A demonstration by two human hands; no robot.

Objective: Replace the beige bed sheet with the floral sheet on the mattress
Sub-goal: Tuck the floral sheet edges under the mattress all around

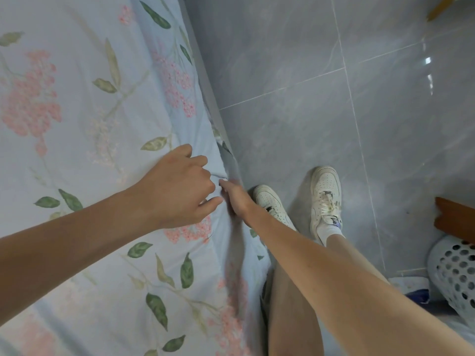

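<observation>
Grey glossy floor tiles (321, 80) across the whole right side, pale grout lines running through, window glare up at the far right

Floral sheet (84, 119) filling the left: pale blue ground, pink blossom clusters, green and olive leaves, spread over the top of the mattress and dropping over its edge beside the floor. Mattress itself hidden under the cloth

Two bare forearms reaching in from below, crossing toward the bed edge

Bare legs standing just beside the bed, white sneakers (325, 199) planted on the tiles, a white sock showing on one

Perforated pale laundry basket (455, 273) at the lower right corner, a brown wooden piece (452, 217) just above it (only partly in view)

Left hand (177, 188) on top at the bed edge, fingers curled, pinching a fold of the floral sheet right at the corner line

Right hand (235, 199) lower, down the side of the bed, touching the left hand's fingertips, fingers pushed into the draped cloth; fingertips buried in the folds, so grasp or flat press impossible to tell
</observation>
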